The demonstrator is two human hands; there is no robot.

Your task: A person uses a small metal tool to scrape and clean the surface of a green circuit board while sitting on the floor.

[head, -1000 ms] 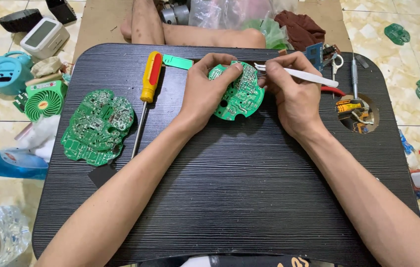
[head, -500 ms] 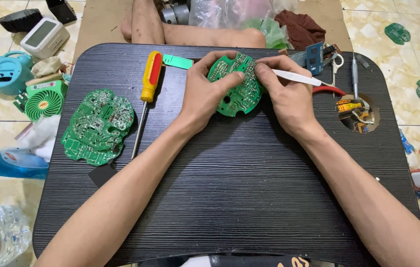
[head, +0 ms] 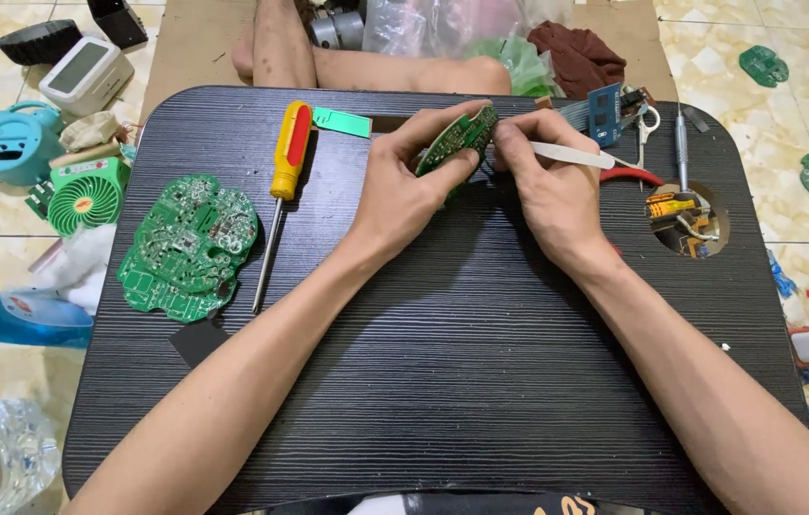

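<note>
On the floor at the far left, a teal device [head: 13,143] and a small green fan [head: 85,195] are seen beside the black worktop [head: 442,381]. On the worktop's left part a large green circuit board [head: 190,246] is laid flat, and just to its right a yellow-and-red screwdriver [head: 282,181] is laid with its handle away from the person and its shaft pointing back toward them. Near the far edge, at the middle, a small green circuit board [head: 457,141] is pinched in the fingers of the left hand [head: 409,191]; it is lifted off the surface and tilted nearly edge-on to the camera, its long axis running from lower left up to upper right. The right hand [head: 547,186] is closed around white tweezers [head: 571,154], which lie roughly level, tip toward the board; whether the tip touches it cannot be told. Further right, a blue board with ribbon cable [head: 603,105], red-handled pliers [head: 638,175], a grey precision screwdriver [head: 681,143] and a round hole with parts [head: 686,217] are found. Nothing stands between the hands and the board.
</note>
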